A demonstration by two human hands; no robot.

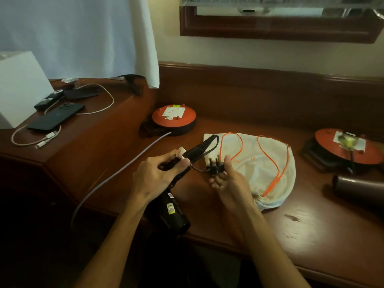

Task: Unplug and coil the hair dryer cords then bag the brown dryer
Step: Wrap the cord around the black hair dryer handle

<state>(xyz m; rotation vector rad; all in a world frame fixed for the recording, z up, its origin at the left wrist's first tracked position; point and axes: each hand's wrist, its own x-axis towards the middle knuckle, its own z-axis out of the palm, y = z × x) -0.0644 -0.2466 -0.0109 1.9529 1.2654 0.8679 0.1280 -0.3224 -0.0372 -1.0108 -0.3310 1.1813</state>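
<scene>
The black hair dryer [173,213] hangs at the near edge of the desk [311,221], its barrel pointing toward six o'clock, with a white barcode label and a yellow-green sticker on its glossy body. The left hand [158,175] grips its handle, fingers curled round the black cord [209,145] wound there; a loop of that cord arches toward one o'clock over the bag. The right hand [226,179], just at three o'clock of the left, pinches the black three-pin plug [215,166] between thumb and fingers, pins upright.

Under and beyond the right hand lies a white cloth drawstring bag [266,177], flat on the desk, with orange drawstrings looping across it. The brown dryer [357,192] lies at three o'clock near the frame's edge, matte and dark; only its barrel shows. Two orange extension reels sit behind: one [174,117] at twelve o'clock, the other [345,148] at two o'clock with a plug in its socket.
</scene>
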